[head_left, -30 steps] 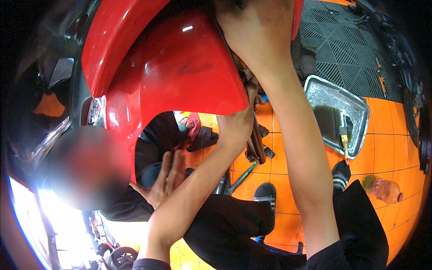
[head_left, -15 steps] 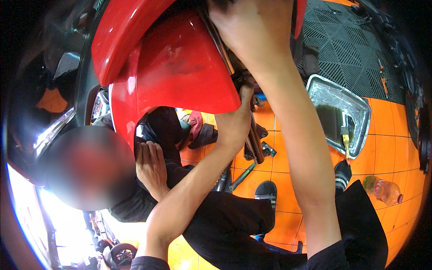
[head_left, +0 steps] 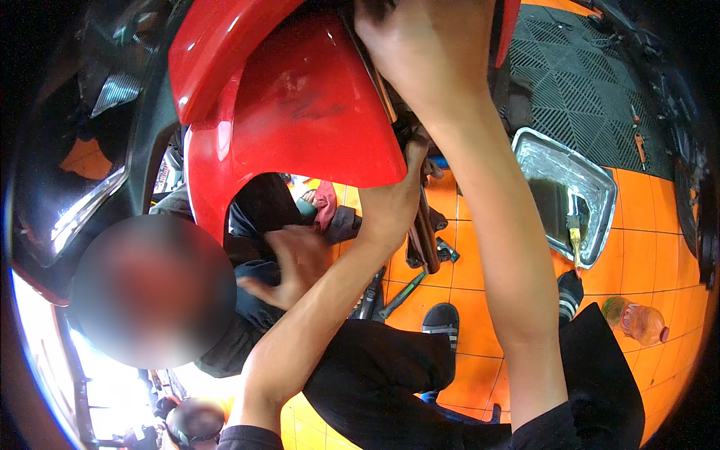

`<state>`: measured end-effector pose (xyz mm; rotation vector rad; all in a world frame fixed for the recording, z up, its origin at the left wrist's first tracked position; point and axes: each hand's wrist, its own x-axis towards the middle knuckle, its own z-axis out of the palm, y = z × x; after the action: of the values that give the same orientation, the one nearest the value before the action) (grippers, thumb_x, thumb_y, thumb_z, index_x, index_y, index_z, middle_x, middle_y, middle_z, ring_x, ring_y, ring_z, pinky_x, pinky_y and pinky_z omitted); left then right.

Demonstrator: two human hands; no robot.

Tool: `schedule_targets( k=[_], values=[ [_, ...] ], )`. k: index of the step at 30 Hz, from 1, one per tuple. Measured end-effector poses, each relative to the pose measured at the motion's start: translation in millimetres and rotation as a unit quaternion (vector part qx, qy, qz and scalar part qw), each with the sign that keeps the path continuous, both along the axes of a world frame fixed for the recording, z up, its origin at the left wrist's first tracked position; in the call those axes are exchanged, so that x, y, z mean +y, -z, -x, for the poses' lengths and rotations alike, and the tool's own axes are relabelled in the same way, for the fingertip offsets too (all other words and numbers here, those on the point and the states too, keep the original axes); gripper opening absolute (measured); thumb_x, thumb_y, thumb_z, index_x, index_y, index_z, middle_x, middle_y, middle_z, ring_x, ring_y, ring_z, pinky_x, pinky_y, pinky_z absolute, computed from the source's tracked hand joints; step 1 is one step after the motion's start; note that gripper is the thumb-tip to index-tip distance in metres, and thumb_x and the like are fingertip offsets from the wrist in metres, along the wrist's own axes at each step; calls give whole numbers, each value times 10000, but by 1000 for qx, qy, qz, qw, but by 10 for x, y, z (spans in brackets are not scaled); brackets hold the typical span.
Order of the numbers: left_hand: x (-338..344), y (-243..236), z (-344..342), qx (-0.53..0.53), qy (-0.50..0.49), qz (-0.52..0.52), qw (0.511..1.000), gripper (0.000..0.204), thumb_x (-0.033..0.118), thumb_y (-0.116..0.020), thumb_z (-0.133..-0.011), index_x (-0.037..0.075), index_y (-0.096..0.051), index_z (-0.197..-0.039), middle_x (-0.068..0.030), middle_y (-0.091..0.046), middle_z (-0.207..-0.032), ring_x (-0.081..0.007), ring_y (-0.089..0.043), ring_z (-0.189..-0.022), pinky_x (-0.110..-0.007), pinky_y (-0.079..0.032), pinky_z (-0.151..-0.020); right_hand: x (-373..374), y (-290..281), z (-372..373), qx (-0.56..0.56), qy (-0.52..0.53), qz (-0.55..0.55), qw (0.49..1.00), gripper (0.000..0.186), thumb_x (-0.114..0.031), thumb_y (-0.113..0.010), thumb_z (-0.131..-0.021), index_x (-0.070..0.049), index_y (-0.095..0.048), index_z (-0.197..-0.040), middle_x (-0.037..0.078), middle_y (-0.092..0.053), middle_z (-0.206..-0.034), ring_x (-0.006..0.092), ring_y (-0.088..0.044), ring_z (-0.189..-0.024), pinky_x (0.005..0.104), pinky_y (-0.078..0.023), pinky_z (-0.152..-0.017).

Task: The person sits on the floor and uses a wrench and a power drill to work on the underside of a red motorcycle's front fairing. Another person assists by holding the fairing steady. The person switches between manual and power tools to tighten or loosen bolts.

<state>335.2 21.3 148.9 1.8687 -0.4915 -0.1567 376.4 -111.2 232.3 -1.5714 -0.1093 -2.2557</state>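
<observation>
A red body panel (head_left: 300, 97) of a motorcycle fills the upper middle. My right hand (head_left: 420, 45) is bent over its upper right edge, fingers curled out of clear sight; what they hold is hidden. Below it, my left hand (head_left: 390, 206) reaches up behind the panel's lower corner, fingers partly hidden and wrapped on a dark metal tube (head_left: 424, 247) that hangs downward beside it. Another person's hand (head_left: 292, 266), blurred and spread, is left of my left forearm, under the panel.
A co-worker (head_left: 217, 352) crouches at left beside black bodywork (head_left: 67, 187). On orange tiles (head_left: 476, 322) lie a metal tray (head_left: 547, 180) with liquid and a brush (head_left: 575, 244), a plastic bottle (head_left: 637, 319) and a green-handled tool (head_left: 405, 292). A black mat (head_left: 577, 75) is behind.
The red panel has shifted slightly rightward in view, and more dark metal shows along its right edge. The co-worker's hand closed inward, then spread again farther right. My hands barely moved.
</observation>
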Motion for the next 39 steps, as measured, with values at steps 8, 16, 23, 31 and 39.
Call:
schedule_targets(
  k=[8,16,23,31,39],
  values=[
    [-31,181,-28,5,-12,91,996,236,231,-615,-958,3,-566,-923,-46,-571,-731,-127,-566,-645,-282,-439,-586,58,1,-42,0,-9,-47,999,227,-40,-664,-754,6,-608,-969,223,-633,-852,437,-609,-786,482,-483,-694],
    [79,192,-148,-153,38,5,987,210,196,-610,-955,-13,-610,-930,-42,-550,-668,-114,-505,-570,-280,-403,-532,44,-15,48,37,-57,-42,997,214,-63,-678,-761,3,-621,-957,220,-637,-849,440,-603,-784,498,-466,-690],
    [3,174,-66,-5,18,92,996,168,161,-594,-961,2,-627,-1001,-26,-538,-666,-103,-492,-579,-276,-393,-521,3,1,51,30,-27,-29,999,237,-78,-687,-761,5,-618,-973,224,-637,-879,437,-601,-811,499,-459,-710],
    [14,188,-8,-38,15,66,997,217,192,-614,-957,-10,-586,-1033,-50,-582,-807,-141,-524,-711,-313,-438,-634,-3,77,28,64,39,-47,996,318,-108,-725,-742,23,-604,-1005,223,-630,-913,441,-580,-839,505,-430,-721],
    [4,218,-68,-89,19,91,992,189,176,-608,-958,-7,-579,-925,-42,-587,-695,-108,-536,-587,-278,-413,-532,-8,65,-23,-11,62,-22,998,302,-74,-725,-739,23,-603,-997,227,-627,-895,448,-581,-835,505,-436,-715]
  ],
)
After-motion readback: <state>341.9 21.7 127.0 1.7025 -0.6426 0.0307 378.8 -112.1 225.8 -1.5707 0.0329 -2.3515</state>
